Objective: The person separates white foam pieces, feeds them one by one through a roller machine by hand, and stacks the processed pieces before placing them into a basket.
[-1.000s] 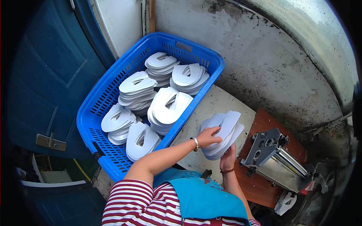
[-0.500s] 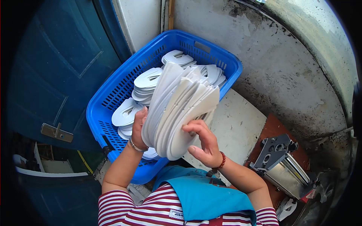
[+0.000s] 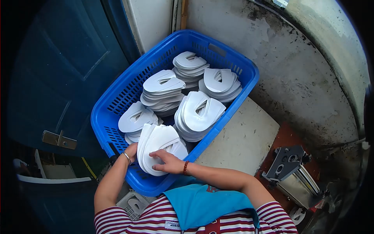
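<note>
At the near end of the blue basket [image 3: 154, 188] is a white stack [image 3: 155, 141]. The left hand [image 3: 132, 151] touches its side, but I can't tell its grip; the right hand [image 3: 170, 163] has fingers spread on its front. It looks light, bendy and slidey, so hug both sides.

Basket wall [image 3: 218, 135] blocks a low sideways pass from the pale board [image 3: 243, 134]; above its rim the way is open. Inside, closely set stacks [image 3: 163, 91] leave only narrow gaps between them.
</note>
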Available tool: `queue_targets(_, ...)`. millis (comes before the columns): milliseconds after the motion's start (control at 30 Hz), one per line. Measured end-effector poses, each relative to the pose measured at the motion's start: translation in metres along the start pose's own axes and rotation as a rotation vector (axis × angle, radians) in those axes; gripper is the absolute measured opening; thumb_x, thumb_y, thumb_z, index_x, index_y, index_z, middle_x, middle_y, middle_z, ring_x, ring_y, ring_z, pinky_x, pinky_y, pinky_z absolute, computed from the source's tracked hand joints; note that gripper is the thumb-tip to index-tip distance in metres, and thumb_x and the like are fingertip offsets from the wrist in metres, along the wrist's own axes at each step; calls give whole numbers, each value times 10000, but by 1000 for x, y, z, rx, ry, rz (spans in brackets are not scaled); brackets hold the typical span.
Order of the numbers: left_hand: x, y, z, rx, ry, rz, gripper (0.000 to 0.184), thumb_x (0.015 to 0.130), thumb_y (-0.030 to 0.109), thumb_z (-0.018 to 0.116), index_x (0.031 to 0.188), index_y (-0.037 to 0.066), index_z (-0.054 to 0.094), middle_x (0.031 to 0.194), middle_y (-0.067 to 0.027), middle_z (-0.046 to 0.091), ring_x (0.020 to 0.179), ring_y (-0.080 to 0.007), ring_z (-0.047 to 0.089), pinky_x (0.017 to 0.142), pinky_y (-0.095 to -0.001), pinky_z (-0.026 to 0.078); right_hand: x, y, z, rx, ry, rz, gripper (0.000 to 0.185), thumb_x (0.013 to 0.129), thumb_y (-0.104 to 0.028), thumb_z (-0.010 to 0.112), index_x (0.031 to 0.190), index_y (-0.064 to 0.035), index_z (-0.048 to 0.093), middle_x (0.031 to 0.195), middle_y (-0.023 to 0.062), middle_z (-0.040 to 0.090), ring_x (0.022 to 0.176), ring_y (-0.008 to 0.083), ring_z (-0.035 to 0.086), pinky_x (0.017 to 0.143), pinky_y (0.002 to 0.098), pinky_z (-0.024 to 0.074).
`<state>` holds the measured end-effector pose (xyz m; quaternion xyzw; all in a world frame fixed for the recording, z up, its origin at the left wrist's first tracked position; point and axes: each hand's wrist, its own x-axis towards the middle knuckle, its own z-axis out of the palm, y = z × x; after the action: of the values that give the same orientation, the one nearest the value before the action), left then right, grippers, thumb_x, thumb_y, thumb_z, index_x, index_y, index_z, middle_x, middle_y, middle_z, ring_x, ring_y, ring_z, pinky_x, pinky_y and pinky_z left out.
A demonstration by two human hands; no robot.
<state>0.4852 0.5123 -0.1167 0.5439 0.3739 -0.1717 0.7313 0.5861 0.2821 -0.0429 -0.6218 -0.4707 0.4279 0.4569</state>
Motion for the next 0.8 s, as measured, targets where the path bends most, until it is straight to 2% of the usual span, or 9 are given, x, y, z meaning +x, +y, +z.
queue_targets(100, 17, 12, -8, 231, 240, -240, 354, 927, 325, 369, 1160, 142, 564, 1053, -124, 626, 914, -256, 615, 826, -415, 493, -1, -20, 8, -171, -312, 177, 504, 821, -390, 583, 1182, -40, 545, 1057, 192, 620, 954, 317, 600, 874, 368, 448)
queue_targets(200, 54, 4, -10, 365, 330, -179, 350, 903, 325, 360, 1103, 156, 592, 943, -120, 627, 891, -243, 600, 792, -389, 484, -16, -29, 14, -463, -324, 60, 401, 804, -326, 615, 1099, -58, 574, 957, 164, 637, 875, 322, 612, 791, 406, 475)
queue_targets(233, 87, -28, -30, 658, 328, 32, 402, 874, 351, 390, 1076, 67, 591, 996, -167, 624, 932, -259, 599, 801, -384, 475, -20, -28, 12, -453, -316, 65, 401, 804, -326, 615, 1099, -58, 574, 957, 164, 637, 875, 322, 612, 791, 406, 475)
queue_targets(267, 105, -46, -40, 943, 313, 251, 479, 846, 376, 420, 1048, -23, 589, 1048, -213, 621, 973, -274, 599, 810, -379, 466, -24, -28, 11, -397, -266, 10, 366, 810, -291, 612, 1095, -64, 576, 940, 156, 639, 866, 317, 614, 784, 400, 478)
queue_targets(300, 85, -24, -19, 878, 370, 135, 511, 846, 390, 420, 1076, -41, 569, 1059, -250, 604, 970, -351, 586, 838, -381, 445, -29, -27, 8, -345, -216, -43, 333, 816, -255, 610, 1091, -70, 577, 922, 147, 641, 857, 312, 616, 777, 394, 481)
queue_targets(533, 70, -36, -3, 819, 441, 207, 582, 840, 435, 451, 1231, 5, 487, 1148, -273, 551, 1126, -415, 482, 973, -410, 368, -63, -28, -19, -172, 77, -230, 240, 829, -182, 595, 1040, -68, 604, 945, 108, 646, 841, 292, 617, 746, 390, 483)
queue_targets(567, 73, -30, -7, 919, 407, 62, 596, 823, 432, 475, 1266, 34, 468, 1268, -244, 472, 1211, -416, 401, 1009, -439, 323, -73, -30, -25, -159, 144, -230, 227, 831, -178, 594, 1029, -68, 611, 937, 105, 648, 828, 286, 617, 744, 385, 483)
queue_targets(733, 62, -1, 2, 1037, 694, 139, 623, 806, 412, 516, 1316, 64, 431, 1379, -189, 348, 1274, -347, 340, 1019, -472, 297, -153, -18, -44, -85, 506, -125, 198, 823, -114, 609, 1009, -50, 630, 906, 114, 659, 780, 256, 637, 707, 327, 501)
queue_targets(800, 65, 2, 6, 942, 802, 586, 554, 815, 298, 549, 1309, 71, 439, 1356, -190, 368, 1254, -339, 363, 1030, -450, 288, -196, -12, -40, 20, 646, 52, 207, 827, -99, 611, 1021, -27, 621, 911, 93, 668, 787, 187, 652, 705, 295, 512)
